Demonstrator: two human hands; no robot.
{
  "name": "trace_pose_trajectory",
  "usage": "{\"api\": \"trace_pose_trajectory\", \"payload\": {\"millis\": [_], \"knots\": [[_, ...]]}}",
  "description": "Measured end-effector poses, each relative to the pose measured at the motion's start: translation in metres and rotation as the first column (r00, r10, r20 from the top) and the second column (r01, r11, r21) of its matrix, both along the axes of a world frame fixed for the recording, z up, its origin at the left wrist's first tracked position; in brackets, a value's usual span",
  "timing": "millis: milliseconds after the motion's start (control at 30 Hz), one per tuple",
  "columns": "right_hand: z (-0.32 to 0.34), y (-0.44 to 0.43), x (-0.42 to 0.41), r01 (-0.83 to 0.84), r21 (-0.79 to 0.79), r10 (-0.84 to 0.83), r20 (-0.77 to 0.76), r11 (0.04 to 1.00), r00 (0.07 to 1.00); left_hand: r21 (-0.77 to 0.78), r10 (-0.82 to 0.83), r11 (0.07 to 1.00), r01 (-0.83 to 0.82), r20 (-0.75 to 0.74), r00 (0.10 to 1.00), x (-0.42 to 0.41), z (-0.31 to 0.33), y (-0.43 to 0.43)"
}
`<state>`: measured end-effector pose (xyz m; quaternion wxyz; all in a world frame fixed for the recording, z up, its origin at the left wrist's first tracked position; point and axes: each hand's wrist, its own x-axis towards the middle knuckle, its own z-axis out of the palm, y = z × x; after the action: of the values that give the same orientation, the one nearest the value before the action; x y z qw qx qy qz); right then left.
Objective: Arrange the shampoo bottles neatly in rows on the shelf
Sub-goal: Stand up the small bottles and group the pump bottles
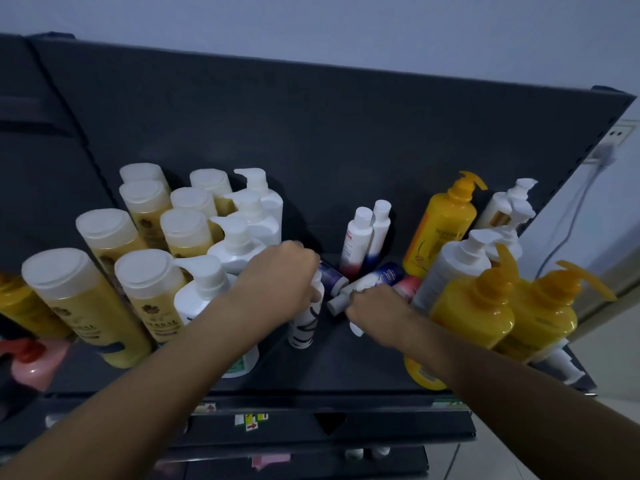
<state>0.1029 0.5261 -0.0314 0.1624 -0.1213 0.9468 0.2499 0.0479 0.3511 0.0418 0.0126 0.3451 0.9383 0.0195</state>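
On the dark shelf (332, 368), my left hand (280, 275) grips the top of a small white bottle with dark stripes (304, 323), which stands upright in the middle gap. My right hand (375, 308) is closed over a small white bottle whose end (356, 329) pokes out below it. Beside it lie toppled small white, blue and pink bottles (367, 282). Two small white bottles with blue-red bases (363, 237) stand upright behind them. Amber bottles with white caps (145, 237) and white pump bottles (239, 237) stand in rows on the left.
Yellow pump bottles (502, 306) and white pump bottles (460, 268) crowd the right side, one yellow bottle (440, 223) against the back panel. A pink bottle (34, 362) sits at far left. A lower shelf (311, 459) lies beneath. A wall socket with cable (609, 147) is at right.
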Motion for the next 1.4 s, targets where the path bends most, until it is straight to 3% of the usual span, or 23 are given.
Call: {"api": "trace_pose_trajectory", "payload": {"millis": [133, 333, 500, 733, 867, 1033, 1200, 1300, 1400], "knots": [[0.025, 0.001, -0.001, 0.041, -0.154, -0.062, -0.136, 0.987, 0.989, -0.026, -0.011, 1.000, 0.011, 0.001, 1.000, -0.003, 0.007, -0.007], [0.061, 0.000, 0.004, 0.033, -0.443, -0.176, -0.286, 0.896, 0.942, -0.061, -0.115, 0.991, 0.120, 0.076, 0.990, -0.005, 0.017, -0.017], [0.073, -0.003, 0.006, 0.132, -0.638, -0.320, -0.189, 0.759, 0.928, -0.076, -0.155, 0.983, 0.164, 0.115, 0.981, -0.008, 0.021, -0.018], [0.078, -0.002, 0.014, 0.167, -0.732, -0.351, -0.104, 0.660, 0.931, -0.049, -0.195, 0.977, 0.206, 0.177, 0.965, -0.011, 0.025, -0.022], [0.082, -0.005, 0.018, 0.210, -0.759, -0.351, -0.027, 0.616, 0.936, -0.048, -0.205, 0.975, 0.218, 0.196, 0.959, -0.011, 0.025, -0.022], [0.085, -0.008, 0.020, 0.353, -0.796, -0.395, 0.157, 0.491, 0.905, -0.046, -0.211, 0.973, 0.226, 0.222, 0.952, -0.009, 0.027, -0.025], [0.101, -0.004, 0.012, 0.466, -0.738, -0.382, 0.299, 0.488, 0.874, -0.091, -0.200, 0.970, 0.225, 0.226, 0.953, -0.002, 0.029, -0.026], [0.118, 0.011, -0.003, 0.387, -0.796, -0.476, 0.143, 0.466, 0.868, -0.128, -0.145, 0.975, 0.182, 0.251, 0.957, 0.002, 0.031, -0.023], [0.104, 0.021, -0.027, 0.261, -0.673, -0.495, -0.180, 0.692, 0.850, -0.204, -0.127, 0.965, 0.165, 0.189, 0.974, 0.007, 0.034, -0.019]]}}
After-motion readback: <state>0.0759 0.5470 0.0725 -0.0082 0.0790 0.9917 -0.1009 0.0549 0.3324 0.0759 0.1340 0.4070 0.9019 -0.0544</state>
